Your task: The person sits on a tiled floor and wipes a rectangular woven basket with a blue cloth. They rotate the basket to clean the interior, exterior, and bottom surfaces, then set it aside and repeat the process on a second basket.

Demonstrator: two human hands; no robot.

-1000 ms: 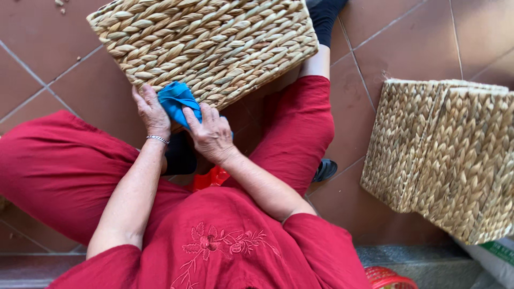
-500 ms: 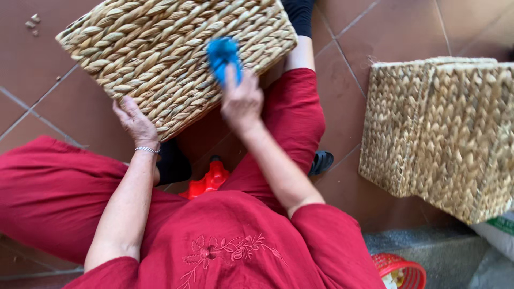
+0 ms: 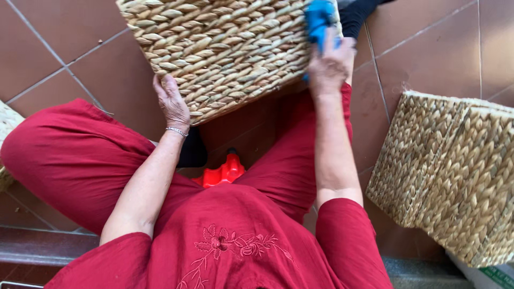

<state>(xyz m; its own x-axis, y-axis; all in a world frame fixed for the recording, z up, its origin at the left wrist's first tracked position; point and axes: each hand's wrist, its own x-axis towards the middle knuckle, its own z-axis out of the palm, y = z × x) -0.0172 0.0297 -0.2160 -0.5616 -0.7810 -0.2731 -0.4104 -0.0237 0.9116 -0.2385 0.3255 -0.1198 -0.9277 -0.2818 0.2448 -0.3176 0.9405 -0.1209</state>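
A woven straw basket lies tilted across my knees, its flat side facing up. My left hand grips its near lower edge, fingers curled onto the weave. My right hand presses a blue cloth against the basket's far right corner. I sit in red trousers and a red embroidered top.
A second woven basket stands on the terracotta tiled floor to my right. A red plastic object sits between my legs. Another bit of weave shows at the left edge. A dark step edge runs under me.
My right hand has slid the blue cloth from the basket's near edge up and right across its surface to the far corner. My left hand has kept its hold on the near edge.
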